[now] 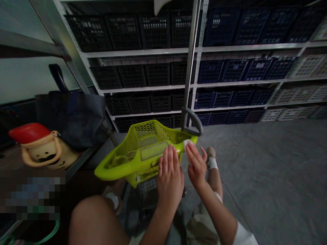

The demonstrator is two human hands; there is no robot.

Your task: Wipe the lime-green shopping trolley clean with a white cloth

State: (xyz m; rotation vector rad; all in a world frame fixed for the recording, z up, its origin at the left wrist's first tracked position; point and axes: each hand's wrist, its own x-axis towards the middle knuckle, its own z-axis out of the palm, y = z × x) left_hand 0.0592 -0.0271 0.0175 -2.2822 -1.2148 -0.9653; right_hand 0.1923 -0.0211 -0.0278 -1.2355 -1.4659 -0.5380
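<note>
A yellow-green plastic shopping cart (114,173), its basket pierced with holes, stands right in front of me. My left hand (169,170) lies on the cart's near rim with fingers stretched out together, beside a clear label panel (154,151). To its right, my right hand (196,166) presses a white wipe (187,144) against the rim near the corner; its fingers cover part of the wipe. Just beyond that hand a grey loop handle (196,120) joins an upright metal pole (191,58) at the cart's corner.
White shelving (145,52) with rows of black crates (133,75) and blue crates (235,69) spans the back. At left are a dark tote bag (74,115) and a cartoon-faced bag with a red top (33,132). Grey floor (276,170) extends to the right.
</note>
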